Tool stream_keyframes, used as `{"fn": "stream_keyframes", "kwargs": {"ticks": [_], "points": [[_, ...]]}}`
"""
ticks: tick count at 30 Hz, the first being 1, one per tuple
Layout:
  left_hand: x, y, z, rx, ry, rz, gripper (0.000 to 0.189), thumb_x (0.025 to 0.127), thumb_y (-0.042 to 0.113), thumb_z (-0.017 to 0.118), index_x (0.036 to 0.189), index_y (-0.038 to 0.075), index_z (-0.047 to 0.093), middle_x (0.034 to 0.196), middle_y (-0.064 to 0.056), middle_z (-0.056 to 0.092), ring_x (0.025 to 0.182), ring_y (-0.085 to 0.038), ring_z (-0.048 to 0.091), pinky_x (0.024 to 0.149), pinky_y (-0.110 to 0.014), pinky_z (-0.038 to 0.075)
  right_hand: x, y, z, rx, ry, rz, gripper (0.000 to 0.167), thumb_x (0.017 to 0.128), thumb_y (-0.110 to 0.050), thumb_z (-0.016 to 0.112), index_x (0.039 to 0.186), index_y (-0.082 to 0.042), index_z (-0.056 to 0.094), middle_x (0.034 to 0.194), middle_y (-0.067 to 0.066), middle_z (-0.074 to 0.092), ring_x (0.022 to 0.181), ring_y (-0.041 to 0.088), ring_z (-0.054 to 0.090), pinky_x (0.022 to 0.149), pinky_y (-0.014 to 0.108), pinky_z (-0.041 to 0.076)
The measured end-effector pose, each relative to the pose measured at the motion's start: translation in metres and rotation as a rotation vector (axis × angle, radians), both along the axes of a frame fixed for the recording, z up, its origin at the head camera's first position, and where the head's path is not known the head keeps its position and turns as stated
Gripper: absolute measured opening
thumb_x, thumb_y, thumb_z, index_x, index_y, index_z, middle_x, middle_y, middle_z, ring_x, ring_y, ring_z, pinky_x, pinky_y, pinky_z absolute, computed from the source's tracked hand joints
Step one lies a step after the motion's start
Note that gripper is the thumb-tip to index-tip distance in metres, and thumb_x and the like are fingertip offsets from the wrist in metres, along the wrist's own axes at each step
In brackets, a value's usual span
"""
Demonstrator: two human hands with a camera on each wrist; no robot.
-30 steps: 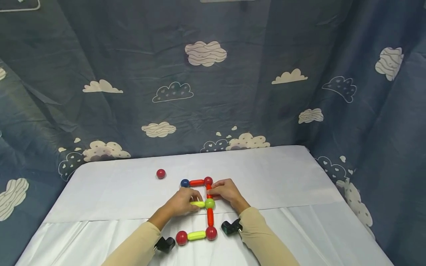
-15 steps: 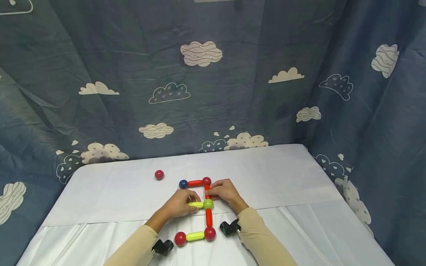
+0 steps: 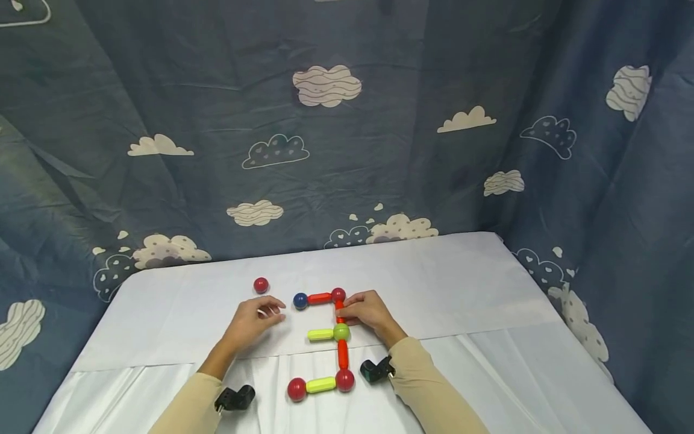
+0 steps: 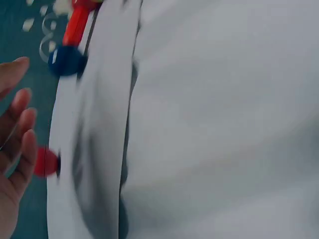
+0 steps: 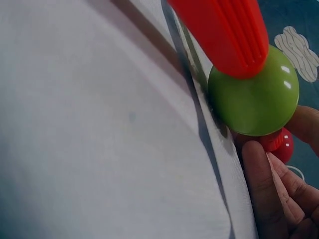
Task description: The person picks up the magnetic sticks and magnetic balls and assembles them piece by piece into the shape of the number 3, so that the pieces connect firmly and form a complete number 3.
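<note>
A figure of balls and rods lies on the white cloth. Its top row runs from a blue ball (image 3: pixel 300 301) along a red rod (image 3: pixel 320 298) to a red ball (image 3: pixel 338 295). My right hand (image 3: pixel 370 313) pinches the upright red rod (image 3: pixel 339 305) between that ball and the green ball (image 5: pixel 254 94). From the green ball a yellow-green rod (image 3: pixel 320 335) points left with its far end free. A lower red rod (image 3: pixel 343 354) leads down to another red ball (image 3: pixel 344 380). My left hand (image 3: pixel 252 319), fingers loosely bent and holding nothing, is nearest the loose red ball (image 3: pixel 261 285).
Along the bottom, a yellow-green rod (image 3: pixel 321 385) joins the corner ball to a further red ball (image 3: pixel 296 389). The white cloth (image 3: pixel 434 283) covers the table, with a seam and folds in front. A dark cloud-patterned curtain (image 3: pixel 379 150) hangs behind.
My left hand has let go of the middle yellow-green rod and moved left, toward the loose red ball. My right hand stays on the upper upright red rod.
</note>
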State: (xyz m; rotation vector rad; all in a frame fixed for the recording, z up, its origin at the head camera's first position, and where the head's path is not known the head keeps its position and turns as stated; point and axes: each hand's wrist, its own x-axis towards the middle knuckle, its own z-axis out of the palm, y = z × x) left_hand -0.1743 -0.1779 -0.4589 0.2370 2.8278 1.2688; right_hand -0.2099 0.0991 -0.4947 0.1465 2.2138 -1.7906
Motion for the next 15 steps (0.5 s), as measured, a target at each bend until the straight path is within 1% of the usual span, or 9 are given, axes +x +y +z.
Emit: {"fn": "stream_keyframes", "kwargs": {"ticks": [1, 3, 4, 6, 9, 11, 13, 15], "points": [[-0.002, -0.006, 0.000, 0.006, 0.009, 0.053, 0.018, 0.092, 0.006, 0.079, 0.109, 0.001, 0.076, 0.092, -0.009, 0.071, 0.085, -0.014, 0.061, 0.077, -0.024, 0.052, 0.000, 0.000, 0.000, 0.006, -0.003, -0.001, 0.021, 0.082, -0.004, 0.087, 0.098, 0.005, 0.075, 0.085, 0.010, 0.076, 0.069, 0.011, 0.072, 0.066, 0.027, 0.063], [-0.007, -0.017, -0.002, 0.007, 0.028, 0.133, 0.021, 0.092, 0.006, 0.079, 0.112, 0.000, 0.075, 0.098, -0.013, 0.071, 0.088, -0.016, 0.062, 0.078, -0.025, 0.051, 0.000, -0.001, 0.000, 0.013, -0.004, -0.002, 0.022, 0.082, -0.004, 0.087, 0.098, 0.005, 0.075, 0.085, 0.010, 0.076, 0.069, 0.011, 0.072, 0.066, 0.026, 0.062], [-0.011, -0.022, -0.003, 0.008, 0.026, 0.168, 0.022, 0.093, 0.007, 0.079, 0.114, 0.000, 0.075, 0.101, -0.015, 0.071, 0.089, -0.016, 0.062, 0.077, -0.025, 0.050, 0.000, -0.001, 0.000, 0.011, -0.006, -0.008, 0.022, 0.082, -0.004, 0.087, 0.098, 0.005, 0.075, 0.086, 0.010, 0.076, 0.069, 0.011, 0.072, 0.066, 0.026, 0.062], [-0.017, -0.031, -0.004, 0.026, 0.011, 0.218, 0.027, 0.094, 0.009, 0.078, 0.119, -0.001, 0.073, 0.108, -0.019, 0.071, 0.091, -0.015, 0.062, 0.076, -0.026, 0.049, -0.001, -0.001, 0.001, 0.008, -0.006, -0.013, 0.022, 0.082, -0.003, 0.087, 0.098, 0.005, 0.075, 0.086, 0.010, 0.076, 0.069, 0.011, 0.072, 0.066, 0.026, 0.062], [-0.026, -0.039, -0.007, 0.080, -0.030, 0.276, 0.036, 0.095, 0.011, 0.078, 0.127, 0.000, 0.069, 0.116, -0.022, 0.067, 0.092, -0.011, 0.059, 0.072, -0.024, 0.047, -0.001, -0.001, 0.001, 0.004, 0.002, -0.011, 0.022, 0.082, -0.003, 0.086, 0.098, 0.006, 0.075, 0.086, 0.011, 0.077, 0.069, 0.011, 0.072, 0.067, 0.028, 0.063], [-0.030, -0.042, -0.009, 0.125, -0.050, 0.303, 0.044, 0.095, 0.012, 0.078, 0.136, 0.001, 0.064, 0.121, -0.023, 0.063, 0.095, -0.012, 0.057, 0.071, -0.023, 0.046, 0.000, -0.002, 0.001, 0.005, -0.001, -0.006, 0.022, 0.081, -0.003, 0.086, 0.098, 0.006, 0.075, 0.086, 0.011, 0.077, 0.070, 0.011, 0.073, 0.067, 0.028, 0.063], [-0.035, -0.044, -0.012, 0.151, -0.064, 0.320, 0.053, 0.095, 0.011, 0.078, 0.144, 0.003, 0.058, 0.128, -0.023, 0.059, 0.102, -0.019, 0.058, 0.075, -0.024, 0.047, 0.001, -0.002, 0.002, 0.009, -0.003, -0.007, 0.021, 0.081, -0.003, 0.086, 0.097, 0.005, 0.075, 0.085, 0.010, 0.077, 0.070, 0.012, 0.073, 0.067, 0.028, 0.063], [-0.041, -0.043, -0.014, 0.166, -0.078, 0.317, 0.062, 0.096, 0.010, 0.077, 0.151, 0.005, 0.051, 0.138, -0.026, 0.054, 0.115, -0.031, 0.059, 0.087, -0.033, 0.052, 0.001, -0.001, 0.002, 0.011, -0.002, -0.013, 0.021, 0.081, -0.003, 0.087, 0.097, 0.005, 0.075, 0.085, 0.010, 0.077, 0.070, 0.012, 0.073, 0.067, 0.028, 0.063]]}}
